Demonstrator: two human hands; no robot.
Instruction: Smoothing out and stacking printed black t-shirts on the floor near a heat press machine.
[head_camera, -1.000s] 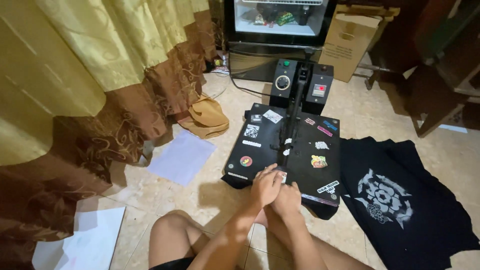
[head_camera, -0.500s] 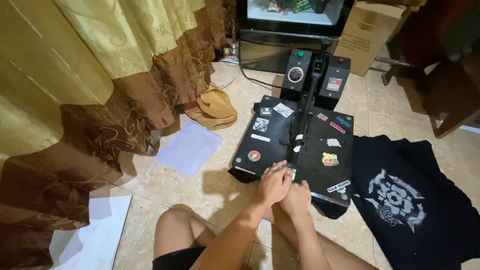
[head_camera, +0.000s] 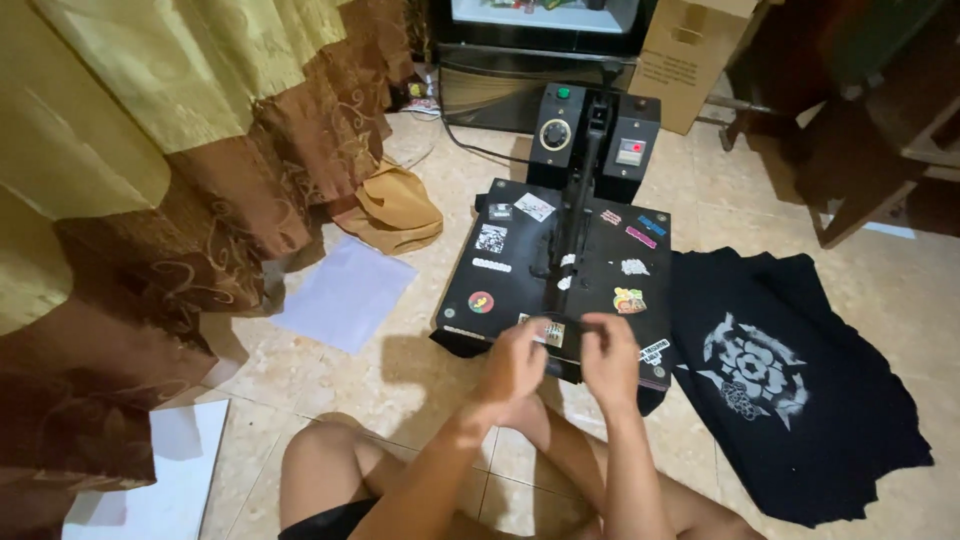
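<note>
A black heat press (head_camera: 500, 270) covered in stickers sits shut on the tiled floor in front of my crossed legs. Its handle bar (head_camera: 566, 321) lies across the front edge. My left hand (head_camera: 515, 362) is curled over the bar's left end. My right hand (head_camera: 610, 360) pinches the right end with thumb and forefinger. The press's control boxes (head_camera: 596, 140), with a dial and a small display, stand at the back. A black T-shirt with a white print (head_camera: 770, 370) lies spread on the floor just right of the press.
A yellow and brown curtain (head_camera: 150, 170) hangs along the left. White sheets (head_camera: 345, 292) (head_camera: 165, 485) and a tan cloth bag (head_camera: 395, 210) lie on the floor to the left. A cardboard box (head_camera: 690, 55), a glass-fronted cabinet (head_camera: 540, 20) and dark wooden furniture (head_camera: 860, 130) stand behind.
My two hands, which lay together on the middle of the handle, have spread apart to its two ends. The view has tilted slightly downward.
</note>
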